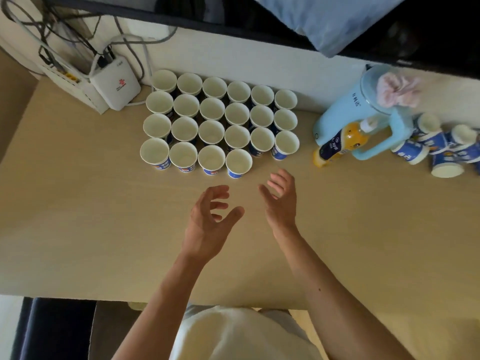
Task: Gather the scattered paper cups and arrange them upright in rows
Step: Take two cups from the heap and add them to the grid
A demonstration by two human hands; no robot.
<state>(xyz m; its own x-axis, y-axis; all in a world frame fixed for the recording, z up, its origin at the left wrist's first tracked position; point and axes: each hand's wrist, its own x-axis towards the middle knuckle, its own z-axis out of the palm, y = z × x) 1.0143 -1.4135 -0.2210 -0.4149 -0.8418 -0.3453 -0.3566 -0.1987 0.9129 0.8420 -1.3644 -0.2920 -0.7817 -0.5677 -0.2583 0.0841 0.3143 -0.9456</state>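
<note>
While left hand [207, 224] and right hand [281, 201] hover spread, blue-printed cups [211, 132] stand upright in rows; others [411, 152] lie toppled.

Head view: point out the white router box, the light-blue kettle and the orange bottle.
white router box [115, 87]: head view, top face near the red logo.
light-blue kettle [339, 114]: head view, side of the body.
orange bottle [333, 146]: head view, blue label on its side.

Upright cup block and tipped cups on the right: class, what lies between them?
Head view: a light blue kettle and, in front of it, an orange bottle.
</note>
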